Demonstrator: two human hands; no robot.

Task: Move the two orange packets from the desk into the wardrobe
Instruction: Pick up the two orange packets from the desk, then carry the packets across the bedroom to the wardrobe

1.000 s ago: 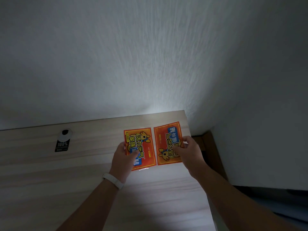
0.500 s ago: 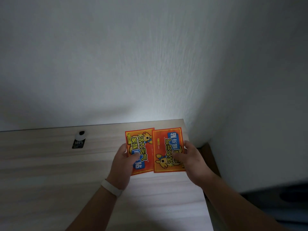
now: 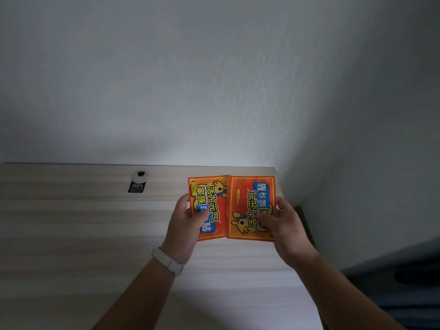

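Two orange packets with yellow and blue lettering are held side by side above the far right corner of the light wooden desk (image 3: 83, 234). My left hand (image 3: 184, 231) grips the left orange packet (image 3: 210, 201) by its lower left edge, thumb on top. My right hand (image 3: 284, 228) grips the right orange packet (image 3: 247, 206) at its lower right, thumb across the print. The right packet's inner edge overlaps the left one slightly. No wardrobe is in view.
A small black and white round item (image 3: 138, 182) lies near the desk's back edge, left of the packets. White walls (image 3: 214, 79) meet in a corner behind the desk. Dark floor and a dark object (image 3: 409, 277) lie to the right of the desk.
Both hands have lifted the packets off the desk and brought them together; the right packet's edge now overlaps the left one. The view has shifted right.
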